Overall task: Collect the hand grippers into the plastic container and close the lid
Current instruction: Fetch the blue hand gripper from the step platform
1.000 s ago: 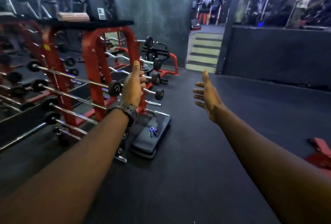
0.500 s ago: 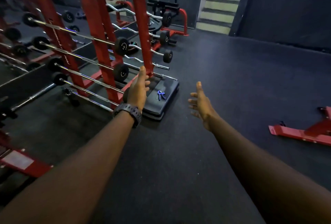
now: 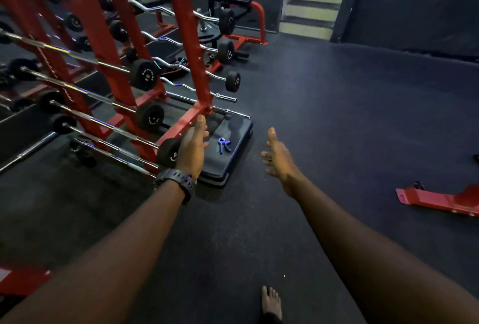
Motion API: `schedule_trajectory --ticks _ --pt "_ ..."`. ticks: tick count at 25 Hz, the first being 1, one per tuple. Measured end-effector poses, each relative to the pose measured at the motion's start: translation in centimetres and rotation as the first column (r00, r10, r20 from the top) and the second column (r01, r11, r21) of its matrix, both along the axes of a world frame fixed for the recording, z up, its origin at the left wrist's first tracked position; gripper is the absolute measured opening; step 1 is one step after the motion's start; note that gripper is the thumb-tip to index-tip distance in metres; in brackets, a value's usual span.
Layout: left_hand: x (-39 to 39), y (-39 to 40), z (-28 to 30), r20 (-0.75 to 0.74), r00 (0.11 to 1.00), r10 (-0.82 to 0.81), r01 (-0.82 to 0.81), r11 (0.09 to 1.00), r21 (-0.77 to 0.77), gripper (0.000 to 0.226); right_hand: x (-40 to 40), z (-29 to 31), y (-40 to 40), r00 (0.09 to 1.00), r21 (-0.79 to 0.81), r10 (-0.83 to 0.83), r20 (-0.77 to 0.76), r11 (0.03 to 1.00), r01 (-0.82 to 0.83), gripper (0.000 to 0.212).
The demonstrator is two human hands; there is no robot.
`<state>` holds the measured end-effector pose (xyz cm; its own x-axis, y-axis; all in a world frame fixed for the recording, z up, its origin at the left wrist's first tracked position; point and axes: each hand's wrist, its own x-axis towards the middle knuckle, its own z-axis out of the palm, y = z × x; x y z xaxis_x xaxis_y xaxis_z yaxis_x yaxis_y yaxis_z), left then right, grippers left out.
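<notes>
Hand gripper [image 3: 223, 144]: blue, lying flat on top of the step platform, toward its middle; nothing touches it.
Gripper axis: the coil end lies at the far end and the two handles splay toward the camera and to the right; the long axis runs roughly away from the viewer.
Step platform [image 3: 233, 161]: dark, low, on the floor just beside the foot of the red rack, its long side running away from the camera.
Left hand [image 3: 193, 146]: stretched forward, thumb up, fingers straight and spread a little, palm facing right; it holds nothing and sits just left of the gripper in the view, apart from it.
Watch [image 3: 178, 181]: dark, on the left wrist.
Right hand [image 3: 278, 159]: stretched forward, thumb up, fingers loosely spread, palm facing left; empty, to the right of the platform.
Rack [image 3: 186, 38]: red uprights carrying barbells with black end weights.
Floor [image 3: 337, 129]: dark rubber.
Bare foot [image 3: 270, 303]: on the floor at the bottom edge.
Red frame [image 3: 438, 198]: on the floor at the right, well apart from the platform.
</notes>
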<state>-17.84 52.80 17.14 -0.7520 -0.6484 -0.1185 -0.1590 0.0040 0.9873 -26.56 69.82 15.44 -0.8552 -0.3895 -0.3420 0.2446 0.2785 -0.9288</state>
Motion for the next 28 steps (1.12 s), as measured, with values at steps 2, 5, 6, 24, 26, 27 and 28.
schedule_trajectory --ticks 2,5,6,24,26,27,28 --pt "-4.8 -0.4 -0.6 0.041 0.999 0.024 -0.022 0.999 -0.046 0.060 -5.4 -0.7 -0.9 1.000 0.024 0.022 0.009 0.999 -0.022 0.082" --pt "-11.1 -1.5 -0.7 0.083 0.994 0.067 -0.062 0.996 -0.057 0.076 -12.3 -0.9 -2.6 0.997 0.063 0.075 0.031 0.995 -0.077 0.090" --pt "-12.9 -2.3 -0.9 0.092 0.992 0.084 -0.080 0.996 -0.042 0.081 -14.6 -1.0 -3.6 0.996 0.071 0.077 0.035 0.994 -0.080 0.091" --pt "-46.3 -25.3 -17.5 0.295 0.930 0.220 -0.303 0.913 0.273 0.048 -48.5 -16.8 -28.4 0.928 0.224 0.150 0.341 0.946 -0.236 0.070" --pt "-49.1 -27.0 -21.6 0.343 0.907 0.244 -0.346 0.896 0.278 0.046 -51.9 -21.2 -31.3 0.904 0.212 0.187 0.385 0.935 -0.284 0.072" --pt "-50.9 -27.9 -24.2 0.361 0.896 0.259 -0.371 0.883 0.287 0.046 -53.8 -23.8 -32.8 0.892 0.207 0.210 0.400 0.928 -0.311 0.074" --pt "-52.6 -28.7 -27.2 0.380 0.885 0.269 -0.395 0.865 0.308 0.047 -55.5 -26.9 -34.3 0.882 0.205 0.224 0.415 0.921 -0.331 0.076"
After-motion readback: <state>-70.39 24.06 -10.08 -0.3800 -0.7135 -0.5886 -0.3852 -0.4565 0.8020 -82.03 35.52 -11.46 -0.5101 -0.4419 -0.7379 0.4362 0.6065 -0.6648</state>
